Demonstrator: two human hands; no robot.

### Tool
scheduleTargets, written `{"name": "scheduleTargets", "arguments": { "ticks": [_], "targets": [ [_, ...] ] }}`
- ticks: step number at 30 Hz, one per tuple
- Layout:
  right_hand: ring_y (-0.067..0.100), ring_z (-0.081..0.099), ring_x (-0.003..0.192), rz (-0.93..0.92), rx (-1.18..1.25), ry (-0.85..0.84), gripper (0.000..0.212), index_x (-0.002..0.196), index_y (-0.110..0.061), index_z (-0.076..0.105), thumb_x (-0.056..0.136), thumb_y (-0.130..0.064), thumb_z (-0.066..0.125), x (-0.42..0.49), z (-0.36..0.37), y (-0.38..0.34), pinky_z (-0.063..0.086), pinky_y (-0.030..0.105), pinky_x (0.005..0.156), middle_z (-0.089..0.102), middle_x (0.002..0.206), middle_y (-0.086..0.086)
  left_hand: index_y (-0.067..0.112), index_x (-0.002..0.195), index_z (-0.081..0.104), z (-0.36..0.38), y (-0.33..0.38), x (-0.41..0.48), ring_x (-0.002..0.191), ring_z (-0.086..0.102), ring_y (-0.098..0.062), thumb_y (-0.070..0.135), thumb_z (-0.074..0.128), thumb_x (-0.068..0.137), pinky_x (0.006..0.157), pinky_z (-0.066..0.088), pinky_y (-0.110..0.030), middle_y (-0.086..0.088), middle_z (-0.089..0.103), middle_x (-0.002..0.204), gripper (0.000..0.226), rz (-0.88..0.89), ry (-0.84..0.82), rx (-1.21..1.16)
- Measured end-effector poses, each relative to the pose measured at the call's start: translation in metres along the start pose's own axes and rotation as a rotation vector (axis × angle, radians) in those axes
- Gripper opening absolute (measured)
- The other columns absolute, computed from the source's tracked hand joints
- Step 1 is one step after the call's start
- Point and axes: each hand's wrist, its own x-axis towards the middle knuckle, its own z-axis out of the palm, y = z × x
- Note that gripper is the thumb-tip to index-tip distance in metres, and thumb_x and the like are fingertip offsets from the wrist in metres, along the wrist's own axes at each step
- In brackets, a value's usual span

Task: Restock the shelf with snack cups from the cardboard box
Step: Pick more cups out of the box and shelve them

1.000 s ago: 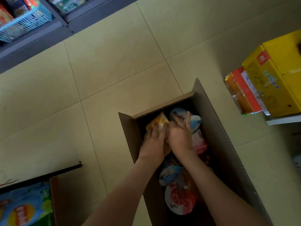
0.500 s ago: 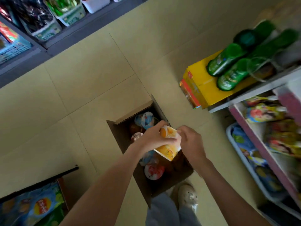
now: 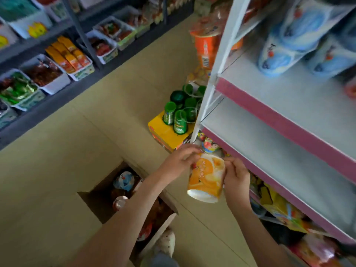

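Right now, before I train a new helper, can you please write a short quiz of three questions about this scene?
1. True or false: the left hand and the right hand both hold the orange snack cup.
2. Choose one: where does the cardboard box stand? A) on the floor, below the arms; B) on a shelf; C) on a chair.
3. Fill in the missing word: the containers standing on the yellow carton are ___ in colour.

Key: 1 true; 2 A; 3 green.
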Motion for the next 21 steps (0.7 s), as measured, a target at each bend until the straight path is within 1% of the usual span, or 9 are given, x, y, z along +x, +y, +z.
{"name": "scheduleTargets", "arguments": {
  "ticks": [3,5,8,10,12,14,17,19,21],
  "targets": [
    [0.001,0.043,0.052,0.002,0.09,0.077,0.03,0.074,-0.013,0.057,0.094,0.003,0.042,-0.004,-0.057,-0.004,0.038,0.017,0.051,0.051,0.057,-0.009,0.021,0.08,0.059,0.045,0.042,0.001,0.064,0.049,0.007,0.011,0.056,0.092,0.064,0.038,-0.017,0.018,0.055,0.067,0.015,0.104,0.001,0.111],
    [0.003,0.043,0.053,-0.003,0.145,0.055,0.027,0.076,-0.013,0.057,0.096,0.0,0.042,-0.009,-0.093,-0.011,0.039,0.021,0.051,0.05,0.055,-0.011,0.016,0.081,0.06,0.073,0.07,-0.001,0.06,0.048,0.01,0.009,0.054,0.092,0.06,0.034,-0.012,0.019,0.052,0.059,0.014,0.176,0.039,0.164],
    [0.005,0.052,0.064,-0.049,0.129,0.025,0.029,0.08,-0.018,0.06,0.097,-0.003,0.043,-0.013,-0.141,-0.023,0.044,0.024,0.064,0.06,0.067,-0.012,0.009,0.087,0.064,0.105,0.106,-0.004,0.063,0.05,0.013,0.004,0.051,0.092,0.061,0.032,-0.005,0.022,0.051,0.064,0.014,0.286,0.084,0.207],
    [0.002,0.058,0.074,-0.09,0.119,-0.01,0.024,0.089,-0.021,0.064,0.097,-0.006,0.046,-0.015,-0.166,-0.038,0.045,0.015,0.07,0.066,0.079,-0.014,0.009,0.089,0.065,0.12,0.134,-0.008,0.067,0.05,0.003,0.006,0.05,0.093,0.064,0.033,-0.005,0.021,0.053,0.069,0.016,0.364,0.116,0.252],
    [0.002,0.062,0.086,-0.091,0.142,-0.079,0.015,0.104,-0.021,0.065,0.092,-0.022,0.056,-0.016,-0.19,-0.055,0.046,0.012,0.073,0.068,0.096,-0.01,0.008,0.089,0.065,0.132,0.164,-0.014,0.074,0.051,-0.004,0.013,0.047,0.09,0.067,0.034,-0.006,0.013,0.058,0.076,0.019,0.513,0.132,0.292],
    [0.001,0.063,0.095,-0.065,0.191,-0.131,0.037,0.115,-0.024,0.062,0.081,-0.036,0.069,-0.019,-0.21,-0.072,0.049,0.014,0.072,0.066,0.11,-0.005,0.013,0.086,0.062,0.142,0.19,-0.02,0.076,0.053,-0.008,0.018,0.044,0.086,0.068,0.037,-0.013,0.004,0.061,0.077,0.019,0.712,0.125,0.362],
    [0.001,0.064,0.093,-0.189,0.179,-0.178,0.062,0.109,-0.032,0.067,0.054,-0.055,0.081,-0.02,-0.234,-0.099,0.049,0.014,0.072,0.068,0.106,-0.005,0.024,0.085,0.052,0.153,0.224,-0.024,0.075,0.052,-0.01,0.015,0.046,0.079,0.069,0.04,-0.021,0.006,0.058,0.075,0.012,1.023,0.144,0.517],
    [0.002,0.064,0.091,-0.329,0.182,-0.139,0.06,0.1,-0.041,0.068,0.047,-0.066,0.081,-0.016,-0.248,-0.111,0.049,0.015,0.072,0.068,0.102,-0.009,0.023,0.084,0.053,0.161,0.242,-0.02,0.076,0.053,-0.012,0.013,0.047,0.081,0.071,0.041,-0.021,0.006,0.057,0.074,0.011,1.191,0.208,0.515],
    [0.006,0.063,0.098,-0.437,0.207,-0.094,0.053,0.097,-0.041,0.07,0.05,-0.065,0.081,-0.009,-0.263,-0.114,0.05,0.019,0.075,0.066,0.106,-0.012,0.021,0.085,0.054,0.174,0.256,-0.014,0.079,0.054,-0.014,0.012,0.042,0.092,0.08,0.043,-0.021,0.003,0.061,0.075,0.016,1.369,0.309,0.489]
  ]
}}
